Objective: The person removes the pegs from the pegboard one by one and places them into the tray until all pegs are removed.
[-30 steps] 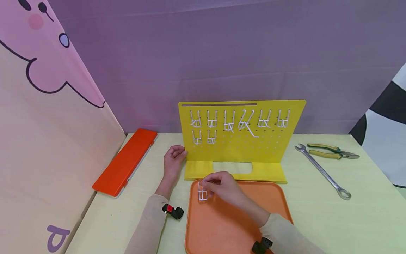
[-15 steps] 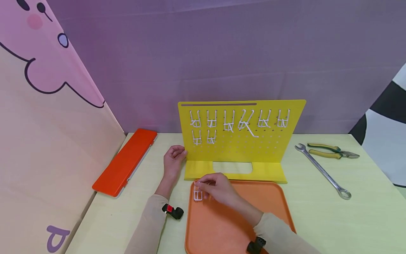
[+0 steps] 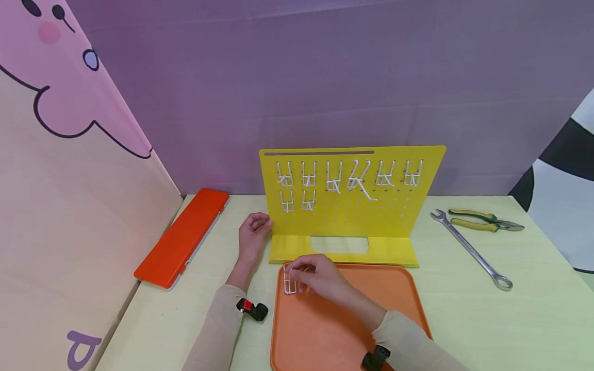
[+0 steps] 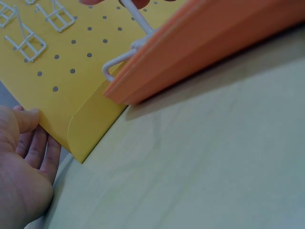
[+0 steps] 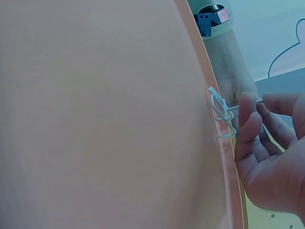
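Note:
My right hand pinches a white wire pegboard hook between thumb and fingers, low over the back left corner of the orange tray. In the right wrist view the hook's frame sticks out past the fingertips, close by the tray's rim. At the left edge of the yellow pegboard, my left hand grips the side. The left wrist view has the thumb at the board's front edge and the other fingers behind it. Several white hooks hang on the board in two rows.
A red flat case lies on the table at left. To the right are a combination wrench and yellow-handled pliers. A purple cloth hangs behind the board. The tray sits directly in front of the board's base.
My right hand has shifted a little to the left with the hook, then stayed nearly still over the last half second. The left hand keeps its place on the board.

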`<state>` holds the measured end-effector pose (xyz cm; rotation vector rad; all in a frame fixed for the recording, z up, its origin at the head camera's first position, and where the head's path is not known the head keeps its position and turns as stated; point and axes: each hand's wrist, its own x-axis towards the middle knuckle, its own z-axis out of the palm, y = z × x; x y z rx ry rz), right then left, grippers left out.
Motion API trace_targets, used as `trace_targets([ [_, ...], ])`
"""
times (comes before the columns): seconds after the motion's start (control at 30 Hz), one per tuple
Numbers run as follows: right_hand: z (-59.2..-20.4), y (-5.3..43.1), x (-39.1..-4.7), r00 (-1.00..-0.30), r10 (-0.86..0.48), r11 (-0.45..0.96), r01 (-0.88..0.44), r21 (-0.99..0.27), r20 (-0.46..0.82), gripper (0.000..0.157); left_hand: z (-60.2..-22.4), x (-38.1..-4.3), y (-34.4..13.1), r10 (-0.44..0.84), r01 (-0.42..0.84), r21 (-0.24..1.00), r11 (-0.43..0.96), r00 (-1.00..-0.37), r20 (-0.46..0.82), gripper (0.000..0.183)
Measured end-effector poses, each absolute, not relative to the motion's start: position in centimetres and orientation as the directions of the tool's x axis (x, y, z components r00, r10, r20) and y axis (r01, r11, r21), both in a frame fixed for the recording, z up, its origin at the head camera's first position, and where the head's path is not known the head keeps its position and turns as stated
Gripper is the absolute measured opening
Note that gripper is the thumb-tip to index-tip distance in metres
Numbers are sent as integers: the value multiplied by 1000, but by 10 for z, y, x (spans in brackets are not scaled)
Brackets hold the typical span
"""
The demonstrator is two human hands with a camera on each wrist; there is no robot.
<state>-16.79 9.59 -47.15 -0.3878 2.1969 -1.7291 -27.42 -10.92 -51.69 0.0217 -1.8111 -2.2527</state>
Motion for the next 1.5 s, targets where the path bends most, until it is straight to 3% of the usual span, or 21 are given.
trace_targets([
  [0.77,-467,103,-171,-879,-476,231,-84,-969,-37,19,-516,-274,-111,-199,192,959,-207,-968,150,14],
  [1.5,-435,111,-184,-950,-300,131,-126,-983,82,15,-518,-274,-110,-196,172,963,-207,-972,131,14],
])
